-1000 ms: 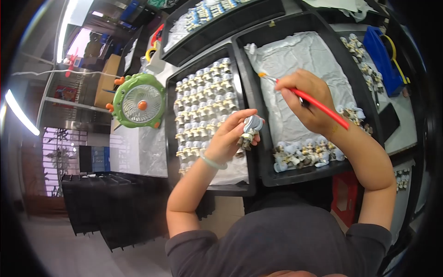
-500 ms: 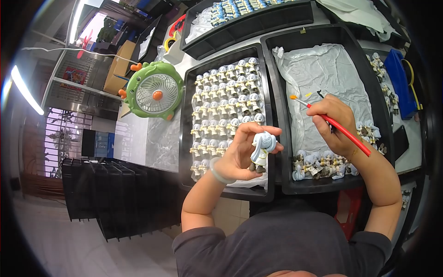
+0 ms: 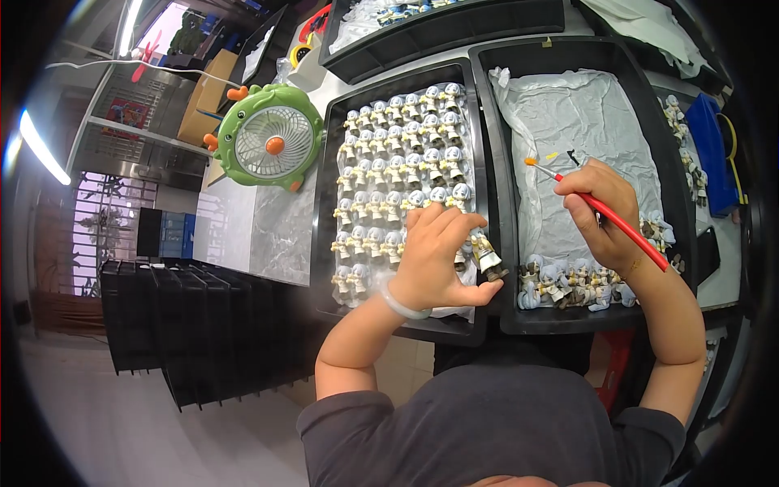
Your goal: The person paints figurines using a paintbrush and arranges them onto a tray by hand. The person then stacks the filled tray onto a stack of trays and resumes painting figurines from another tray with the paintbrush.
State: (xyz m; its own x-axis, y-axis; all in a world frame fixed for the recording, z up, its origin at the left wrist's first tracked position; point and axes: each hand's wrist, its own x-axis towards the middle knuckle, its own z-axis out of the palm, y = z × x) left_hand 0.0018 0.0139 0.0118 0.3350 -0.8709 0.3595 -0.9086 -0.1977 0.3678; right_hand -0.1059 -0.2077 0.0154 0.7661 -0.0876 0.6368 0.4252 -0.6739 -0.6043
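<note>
My left hand (image 3: 434,256) holds a small figurine (image 3: 487,256) between thumb and fingers, over the right edge of the left black tray (image 3: 480,162). The figurine is tilted; it has a white and gold outfit and dark feet, and my fingers partly hide its upper end. Rows of similar pale-haired figurines (image 3: 395,162) fill that tray. In my right hand (image 3: 604,207) is a paintbrush (image 3: 617,219) with a red handle, its orange tip pointing left above the right black tray (image 3: 568,322). Crumpled white sheeting (image 3: 584,114) lines this tray, with a pile of figurines (image 3: 568,280) at its near end.
A green animal-shaped fan (image 3: 274,146) stands left of the trays. Another black tray (image 3: 446,36) with blue figurines lies at the back. To the right are a blue bin (image 3: 707,154) and more figurines (image 3: 690,158). Stacked black crates (image 3: 211,333) stand at lower left.
My left hand has turned over, so the figurine now leans with its feet to the lower right, no longer upright showing its hair. The brush has shifted slightly right with my right hand.
</note>
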